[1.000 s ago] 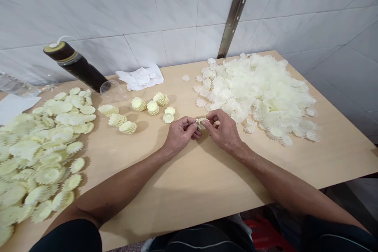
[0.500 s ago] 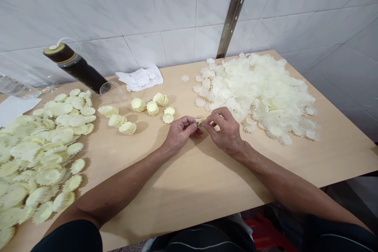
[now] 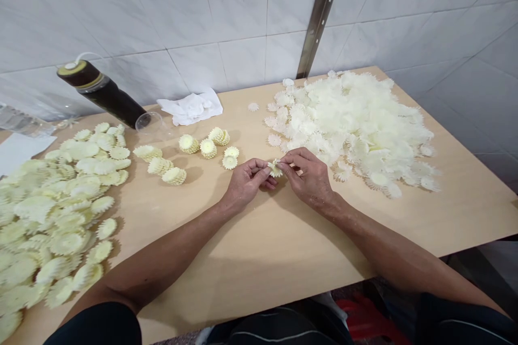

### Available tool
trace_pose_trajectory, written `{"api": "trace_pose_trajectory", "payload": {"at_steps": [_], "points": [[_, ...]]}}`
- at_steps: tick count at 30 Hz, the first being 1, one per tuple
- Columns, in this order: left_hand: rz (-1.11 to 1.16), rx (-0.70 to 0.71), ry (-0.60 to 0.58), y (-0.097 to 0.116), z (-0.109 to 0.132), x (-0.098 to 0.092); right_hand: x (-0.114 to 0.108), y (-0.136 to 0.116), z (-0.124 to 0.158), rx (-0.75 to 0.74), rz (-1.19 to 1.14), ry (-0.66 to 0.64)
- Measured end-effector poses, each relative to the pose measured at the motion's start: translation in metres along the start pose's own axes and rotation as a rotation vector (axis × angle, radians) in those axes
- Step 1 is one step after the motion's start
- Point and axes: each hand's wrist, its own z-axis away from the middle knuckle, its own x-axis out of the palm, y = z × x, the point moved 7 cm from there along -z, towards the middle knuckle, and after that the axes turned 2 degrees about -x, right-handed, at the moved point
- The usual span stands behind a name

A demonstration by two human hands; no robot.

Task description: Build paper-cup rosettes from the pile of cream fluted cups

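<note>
Between my fingertips is a small pale-yellow piece with a toothed, petal-like edge (image 3: 275, 168), held just above the table. My left hand (image 3: 247, 180) pinches it from the left with thumb and forefinger. From the right, the thumb and forefinger of my right hand (image 3: 306, 175) grip its upper edge. Two toothed discs (image 3: 230, 157) lie on the table just left of my left hand. Beyond them stand several short stacks of such discs (image 3: 189, 144). A big heap of thin whitish toothed discs (image 3: 343, 113) spreads behind my right hand.
A pile of thicker yellowish toothed discs (image 3: 60, 215) covers the table's left side. At the back are a dark bottle (image 3: 109, 94), a clear plastic cup (image 3: 151, 125) and crumpled white tissue (image 3: 192, 108). The wooden table (image 3: 243, 259) meets a tiled wall with a metal post (image 3: 321, 16).
The toothed piece has turned between my fingers, so its petal-like edge now faces the camera. My right fingers have flattened slightly. Both hands stay in nearly the same place.
</note>
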Motion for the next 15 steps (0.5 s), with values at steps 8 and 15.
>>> {"api": "trace_pose_trajectory", "payload": {"at_steps": [8, 15], "points": [[0.027, -0.028, 0.086, -0.002, -0.004, -0.007, -0.002, 0.026, -0.002, 0.485, -0.604, 0.039], [-0.024, -0.013, 0.07, -0.003, -0.004, -0.007, -0.025, 0.042, -0.016, 0.691, -0.969, 0.126]]}}
